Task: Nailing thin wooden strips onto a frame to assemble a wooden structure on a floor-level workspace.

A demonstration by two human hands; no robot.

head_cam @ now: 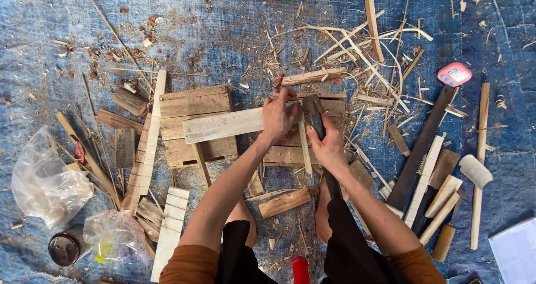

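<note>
My left hand (277, 116) presses down on the right end of a pale plank (223, 125) that lies across a small wooden pallet (195, 102); its fingers also touch the top of a thin upright wood strip (304, 147). My right hand (328, 145) is closed around a dark heavy blade (314, 113), held right beside the strip's top, with its handle (333, 184) running back toward me. My knees sit below, on either side of a short wood block (285, 202).
Wood shavings and splinters (357, 44) cover the blue tarp (212, 32). A long dark saw (420, 150), pale slats (441, 197) and a pink device (454, 74) lie right. Stacked slats (146, 153), plastic bags (47, 183), a dark jar (64, 248) lie left.
</note>
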